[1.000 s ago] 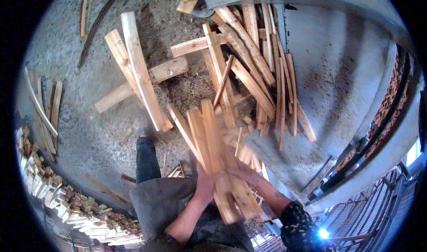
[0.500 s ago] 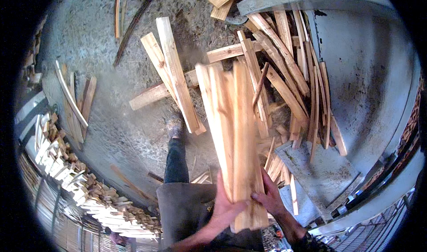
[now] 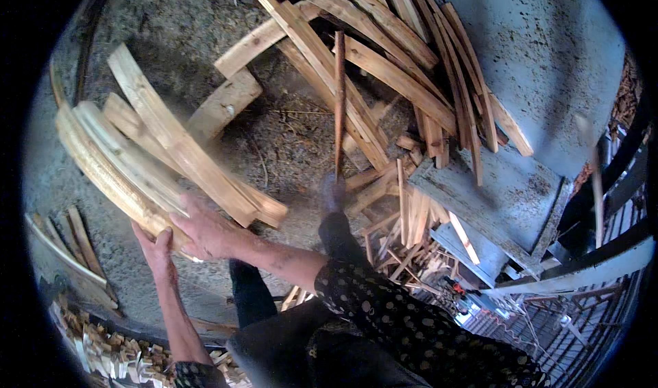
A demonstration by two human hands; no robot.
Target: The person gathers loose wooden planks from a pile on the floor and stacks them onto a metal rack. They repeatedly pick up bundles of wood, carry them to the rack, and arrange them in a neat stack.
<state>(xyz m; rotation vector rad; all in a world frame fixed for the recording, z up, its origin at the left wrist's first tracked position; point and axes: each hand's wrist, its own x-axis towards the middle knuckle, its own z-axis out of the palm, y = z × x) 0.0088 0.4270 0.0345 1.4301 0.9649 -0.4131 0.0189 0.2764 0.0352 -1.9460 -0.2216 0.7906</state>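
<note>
Pale wood is making up the bundle, at least two long planks that are sitting between the left hand and the right hand. Both are grasping it near its lower end: the left is cupping one edge, its thumb showing, while the right is bracing the opposite side, its fingers partly hidden. From there the bundle is stretching ahead and to the left of the hands, its edges blurring.

Just beyond the right hand, two overlapping planks are lying close beside the bundle and crowding it on that side. Past them, a short block is resting on the floor. Well ahead and to the right of the hands, a pile is spreading out, a dark stick lying at its near side. A blue-grey sheet is rising beyond the pile. Right of the right hand, a shoe is showing near the stick's end. Loose sticks are lying left of the left hand, and a stack is running below them.
</note>
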